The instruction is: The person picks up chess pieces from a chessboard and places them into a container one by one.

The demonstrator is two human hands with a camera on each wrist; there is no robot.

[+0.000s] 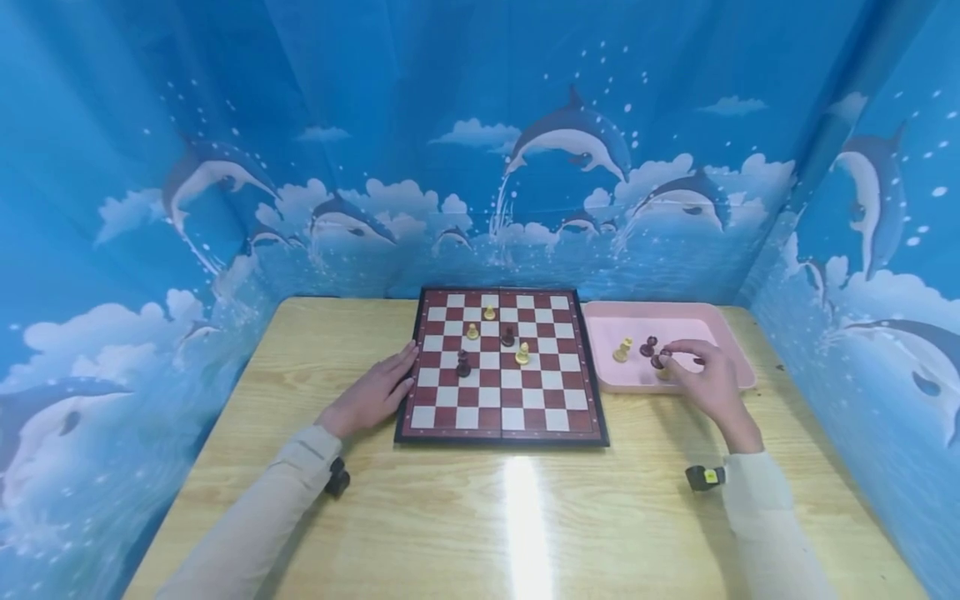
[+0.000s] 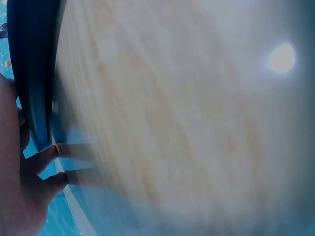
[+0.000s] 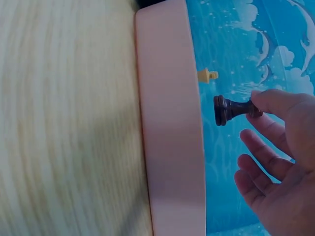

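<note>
My right hand (image 1: 708, 383) pinches a dark chess piece (image 3: 229, 110) by its top with thumb and index finger. In the right wrist view the piece is held clear of the tray wall, its round base pointing away from the palm. The pink tray (image 1: 611, 387) beneath holds a yellow piece (image 1: 622, 350) and a dark piece (image 1: 648, 347); the hand hides others partly. With extended fingers, my left hand (image 1: 375, 390) rests against the left edge of the red-and-white chessboard (image 1: 534, 419). Two dark and several yellow pieces stand on the board.
The pink tray stands close to the board's right side on a wooden table (image 1: 600, 517). Blue curtains (image 1: 420, 100) with dolphins hang behind and at both sides. A bright reflection lies on the table before the board.
</note>
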